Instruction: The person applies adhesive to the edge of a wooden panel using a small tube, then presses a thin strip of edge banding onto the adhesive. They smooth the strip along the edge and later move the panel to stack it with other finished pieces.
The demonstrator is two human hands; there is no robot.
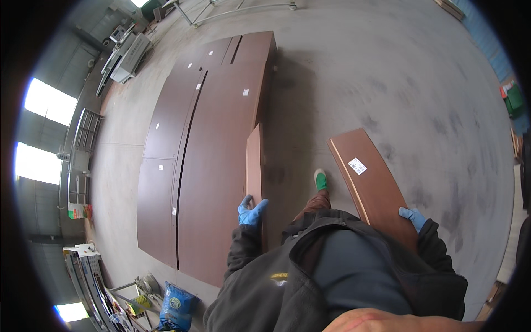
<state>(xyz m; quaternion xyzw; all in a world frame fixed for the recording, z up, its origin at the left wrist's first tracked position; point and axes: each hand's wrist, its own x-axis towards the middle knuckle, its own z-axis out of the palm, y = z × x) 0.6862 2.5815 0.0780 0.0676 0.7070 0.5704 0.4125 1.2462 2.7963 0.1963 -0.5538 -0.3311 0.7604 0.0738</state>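
Observation:
My left hand [253,211], in a blue glove, is closed on a narrow brown board [254,166] standing on edge beside a broad stack of brown panels [215,144]. Thumb and fingers lie on either side of that board. On my other side, my right hand [413,216], also gloved in blue, grips the outer edge of a wider brown board [373,177] bearing a white label [357,166]. This second board slants forward past my right leg; its near end is hidden by my sleeve. Several small white labels dot the panels.
A green-and-white shoe [321,179] of mine stands on the grey floor [442,105] between the boards. A blue sack [178,306] and long stacked profiles [86,279] lie at lower left. Machinery [127,55] stands far left, and a wheeled metal frame [238,11] is at the back.

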